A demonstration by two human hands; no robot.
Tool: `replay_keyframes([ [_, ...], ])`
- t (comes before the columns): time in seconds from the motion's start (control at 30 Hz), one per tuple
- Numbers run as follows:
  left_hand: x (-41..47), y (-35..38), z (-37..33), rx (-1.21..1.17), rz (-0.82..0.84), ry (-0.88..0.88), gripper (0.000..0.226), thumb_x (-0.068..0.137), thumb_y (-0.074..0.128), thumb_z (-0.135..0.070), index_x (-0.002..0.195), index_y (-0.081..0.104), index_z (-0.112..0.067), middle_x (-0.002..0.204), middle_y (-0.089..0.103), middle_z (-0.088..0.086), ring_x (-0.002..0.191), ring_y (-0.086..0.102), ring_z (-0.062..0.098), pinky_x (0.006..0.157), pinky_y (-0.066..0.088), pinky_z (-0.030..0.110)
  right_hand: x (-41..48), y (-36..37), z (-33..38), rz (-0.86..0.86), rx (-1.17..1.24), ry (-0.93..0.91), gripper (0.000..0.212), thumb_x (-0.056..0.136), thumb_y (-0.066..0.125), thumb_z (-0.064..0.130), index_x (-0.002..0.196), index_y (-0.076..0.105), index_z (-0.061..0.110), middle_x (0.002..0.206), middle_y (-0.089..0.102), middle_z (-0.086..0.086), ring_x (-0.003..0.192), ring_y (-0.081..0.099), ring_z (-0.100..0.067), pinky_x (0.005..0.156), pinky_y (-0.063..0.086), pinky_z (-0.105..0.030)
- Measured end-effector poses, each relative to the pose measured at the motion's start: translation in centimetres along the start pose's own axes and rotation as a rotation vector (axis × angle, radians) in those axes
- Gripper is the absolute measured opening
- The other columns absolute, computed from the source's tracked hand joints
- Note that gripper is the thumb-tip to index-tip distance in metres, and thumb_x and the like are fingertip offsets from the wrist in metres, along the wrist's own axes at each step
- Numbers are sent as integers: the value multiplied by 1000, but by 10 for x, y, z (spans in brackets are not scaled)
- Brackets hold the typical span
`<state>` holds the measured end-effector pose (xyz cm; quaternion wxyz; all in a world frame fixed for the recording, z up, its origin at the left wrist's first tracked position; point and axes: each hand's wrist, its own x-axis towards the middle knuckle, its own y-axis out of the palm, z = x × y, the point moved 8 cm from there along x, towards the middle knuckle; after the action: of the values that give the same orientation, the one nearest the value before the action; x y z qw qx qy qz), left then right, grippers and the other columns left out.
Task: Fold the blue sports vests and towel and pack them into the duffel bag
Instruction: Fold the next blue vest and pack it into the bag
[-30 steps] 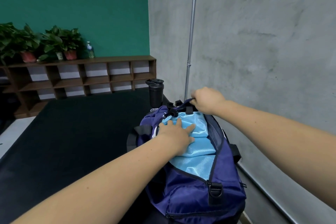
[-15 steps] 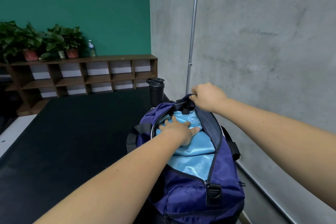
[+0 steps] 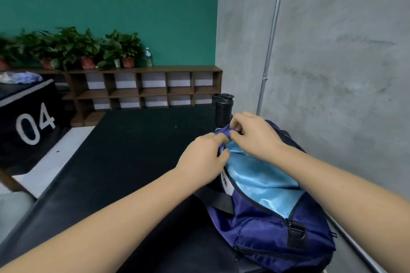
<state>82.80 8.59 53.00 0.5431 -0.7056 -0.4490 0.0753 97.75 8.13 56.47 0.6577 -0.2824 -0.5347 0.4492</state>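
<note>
A navy duffel bag (image 3: 266,232) lies on the black mat by the grey wall, its top zip open. Shiny light-blue fabric (image 3: 261,179) of the folded vests fills the opening. My left hand (image 3: 203,162) pinches the near lip of the bag at its far end, fingers curled on the navy fabric. My right hand (image 3: 255,137) grips the same far end of the bag from the wall side, fingertips meeting the left hand's. The towel is not visible as a separate item.
A black shaker bottle (image 3: 223,108) stands just behind the bag. A metal pole (image 3: 269,51) runs up the grey wall. A wooden shelf (image 3: 144,88) with potted plants lines the green wall. A black box marked 04 (image 3: 28,122) sits at left.
My left hand left the light-blue fabric and moved to the bag's far end, now pinching the navy lip beside my right hand. The view swung to the right.
</note>
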Motion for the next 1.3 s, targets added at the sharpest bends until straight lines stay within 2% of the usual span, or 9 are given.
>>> replay_keyframes([
  [0.07,-22,-21,32,13,-17,-43,23,100,61,-33,120,68,-28,109,69,-8,104,65,14,93,54,39,-2,19,30,6,41,-51,7,91,63,31,96,58,30,94,57,10,91,60,-17,82,55,-45],
  [0.3,-108,-89,149,94,-78,-264,26,102,61,-39,126,67,-31,119,70,-16,111,65,6,97,55,34,-8,109,138,143,173,-187,8,95,65,34,100,58,34,97,55,13,97,56,-12,87,55,-43],
  [0.5,-181,-140,235,172,-66,-442,17,101,61,-37,116,68,-32,111,71,-17,87,63,4,81,54,31,-17,189,225,274,265,-246,5,100,62,35,103,58,34,101,55,15,102,54,-7,91,54,-39],
  [0.7,-245,-182,321,201,-91,-634,16,98,64,-29,112,72,-26,99,76,-11,95,69,14,78,49,28,-24,256,297,368,302,-296,10,101,60,35,111,60,33,108,54,16,108,51,-10,95,50,-37],
  [0.87,-297,-199,412,204,-133,-828,14,92,65,-26,104,70,-26,95,77,-8,92,69,19,84,54,32,-29,303,327,398,300,-295,31,106,57,41,134,59,31,137,54,15,124,49,-12,114,34,-35],
  [1.1,-357,-195,544,322,-72,-1055,11,81,69,-22,73,62,-21,78,65,3,90,67,34,69,49,35,-34,323,332,321,190,-313,37,110,45,46,142,57,31,146,51,18,133,47,-8,117,32,-32],
  [1.13,-364,-190,559,354,-34,-1081,9,82,68,-26,78,65,-19,84,67,5,93,67,35,73,54,38,-34,324,330,319,197,-313,36,110,46,45,141,57,32,147,50,20,133,46,-7,116,31,-31],
  [1.2,-380,-174,591,407,73,-1160,25,81,62,-39,98,72,-23,101,68,7,103,66,35,85,59,44,-34,327,325,325,222,-302,34,109,47,45,139,57,34,147,50,22,134,45,-6,115,31,-29],
  [1.3,-387,-166,593,440,159,-1215,42,84,55,-43,121,69,-30,125,63,9,121,59,35,98,55,50,-33,332,322,336,242,-294,32,108,49,46,136,58,36,145,50,25,134,46,-6,111,30,-28],
])
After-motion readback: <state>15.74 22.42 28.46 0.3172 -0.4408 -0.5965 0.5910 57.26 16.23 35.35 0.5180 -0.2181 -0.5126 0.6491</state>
